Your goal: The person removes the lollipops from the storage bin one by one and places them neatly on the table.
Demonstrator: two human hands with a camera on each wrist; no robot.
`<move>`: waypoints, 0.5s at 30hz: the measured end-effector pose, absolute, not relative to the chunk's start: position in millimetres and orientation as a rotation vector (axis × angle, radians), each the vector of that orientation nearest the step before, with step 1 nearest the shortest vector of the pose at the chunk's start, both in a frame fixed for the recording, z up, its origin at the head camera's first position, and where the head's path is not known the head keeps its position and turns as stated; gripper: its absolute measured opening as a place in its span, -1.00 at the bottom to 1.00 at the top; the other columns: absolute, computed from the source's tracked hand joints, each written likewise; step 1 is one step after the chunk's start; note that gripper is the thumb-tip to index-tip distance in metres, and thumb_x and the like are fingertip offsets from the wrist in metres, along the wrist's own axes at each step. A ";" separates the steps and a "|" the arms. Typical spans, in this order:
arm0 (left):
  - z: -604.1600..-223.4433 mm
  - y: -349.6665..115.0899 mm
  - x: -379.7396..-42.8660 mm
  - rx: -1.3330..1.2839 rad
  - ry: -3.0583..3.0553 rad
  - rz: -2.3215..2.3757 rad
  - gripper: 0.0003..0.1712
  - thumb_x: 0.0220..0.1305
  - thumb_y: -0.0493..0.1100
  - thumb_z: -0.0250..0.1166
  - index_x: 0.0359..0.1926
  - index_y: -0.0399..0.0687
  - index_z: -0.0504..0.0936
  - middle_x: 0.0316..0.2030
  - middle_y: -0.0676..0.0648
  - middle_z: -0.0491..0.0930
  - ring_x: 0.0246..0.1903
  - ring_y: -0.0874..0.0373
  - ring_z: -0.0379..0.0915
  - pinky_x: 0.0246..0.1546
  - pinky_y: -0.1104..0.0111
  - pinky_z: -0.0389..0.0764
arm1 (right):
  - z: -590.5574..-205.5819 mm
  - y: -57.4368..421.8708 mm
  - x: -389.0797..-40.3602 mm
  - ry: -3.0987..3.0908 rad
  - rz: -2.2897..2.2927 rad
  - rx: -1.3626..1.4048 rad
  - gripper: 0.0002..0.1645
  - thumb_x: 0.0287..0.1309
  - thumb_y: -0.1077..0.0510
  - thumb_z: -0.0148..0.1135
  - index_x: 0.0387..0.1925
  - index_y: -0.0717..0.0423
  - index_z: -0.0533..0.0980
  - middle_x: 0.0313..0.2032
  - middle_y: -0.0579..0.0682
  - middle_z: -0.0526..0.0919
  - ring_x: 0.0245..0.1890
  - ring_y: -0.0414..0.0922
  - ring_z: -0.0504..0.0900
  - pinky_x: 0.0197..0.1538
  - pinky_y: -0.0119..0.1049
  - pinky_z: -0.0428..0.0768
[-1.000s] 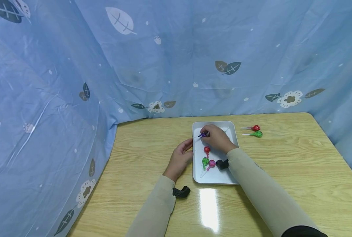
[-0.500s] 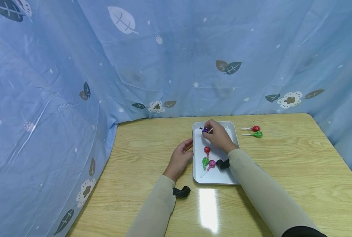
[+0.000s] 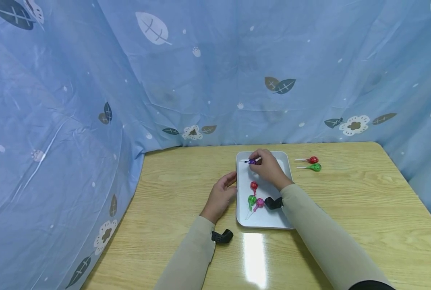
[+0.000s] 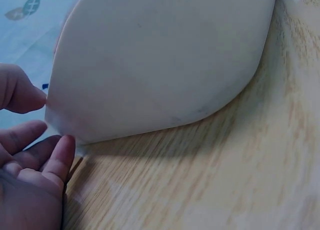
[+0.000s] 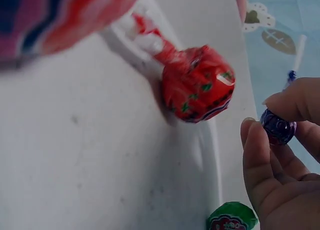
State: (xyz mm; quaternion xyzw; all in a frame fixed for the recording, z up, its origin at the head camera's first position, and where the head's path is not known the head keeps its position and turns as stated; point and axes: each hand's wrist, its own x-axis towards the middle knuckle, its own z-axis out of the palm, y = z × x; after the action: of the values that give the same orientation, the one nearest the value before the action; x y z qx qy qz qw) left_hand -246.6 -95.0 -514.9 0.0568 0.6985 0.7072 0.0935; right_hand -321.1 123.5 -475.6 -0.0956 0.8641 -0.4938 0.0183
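A purple-wrapped lollipop (image 3: 252,161) is pinched between the thumb and fingers of my right hand (image 3: 268,167), over the far part of a white tray (image 3: 270,220). In the right wrist view, its wrapped ball (image 5: 278,127) sits at the fingertips, its white stick pointing up. My left hand (image 3: 220,196) lies beside the tray's left side, with fingertips right at the rim and relaxed fingers. Inside the tray are a red lollipop (image 3: 253,185), a green lollipop (image 3: 251,199) and a pink lollipop (image 3: 260,202).
To the right of the tray, another red lollipop (image 3: 313,160) and another green lollipop (image 3: 315,166) lie on the wooden table (image 3: 179,181). A blue patterned curtain (image 3: 219,72) hangs behind the table and along its sides.
My right hand has moved slightly away from the left rim with the purple lollipop still pinched, turning it a little. My left hand has stayed at the tray's side.
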 end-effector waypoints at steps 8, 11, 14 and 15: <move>-515.8 -95.1 -245.6 0.175 2.088 2.085 -0.29 0.43 -0.29 0.24 0.58 -0.07 0.45 0.45 -0.06 0.51 0.43 0.06 0.43 0.38 0.25 0.51 | -471.5 127.0 -318.5 2.690 -1.532 -0.306 -0.74 0.43 0.28 0.40 0.10 0.19 0.66 0.11 0.17 0.56 0.08 0.17 0.64 0.10 0.04 0.70; -516.3 -95.1 -245.7 0.180 2.089 2.091 -0.29 0.43 -0.30 0.24 0.58 -0.08 0.45 0.45 -0.05 0.52 0.42 0.07 0.43 0.38 0.26 0.52 | -470.0 130.5 -318.2 2.698 -1.558 -0.316 -0.75 0.43 0.30 0.39 0.09 0.20 0.66 0.11 0.19 0.54 0.09 0.19 0.63 0.11 0.06 0.68; -516.9 -95.1 -246.1 0.184 2.096 2.091 -0.30 0.43 -0.32 0.24 0.57 -0.10 0.45 0.44 -0.05 0.52 0.42 0.08 0.44 0.37 0.27 0.52 | -468.5 134.0 -318.5 2.707 -1.582 -0.326 -0.76 0.43 0.31 0.38 0.08 0.20 0.67 0.12 0.20 0.53 0.08 0.19 0.61 0.12 0.06 0.66; -517.1 -95.1 -246.4 0.186 2.099 2.091 -0.30 0.43 -0.32 0.24 0.57 -0.11 0.45 0.44 -0.05 0.52 0.42 0.08 0.44 0.37 0.27 0.53 | -467.8 135.0 -318.6 2.708 -1.586 -0.327 -0.75 0.43 0.31 0.37 0.09 0.20 0.68 0.12 0.20 0.52 0.08 0.19 0.61 0.12 0.06 0.65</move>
State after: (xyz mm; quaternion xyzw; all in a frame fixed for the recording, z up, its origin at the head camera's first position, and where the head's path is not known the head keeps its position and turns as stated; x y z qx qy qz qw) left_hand -246.4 -95.1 -517.1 0.0625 0.7043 0.7018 0.0864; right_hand -318.6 135.0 -467.8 -0.1037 0.8583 -0.5026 -0.0070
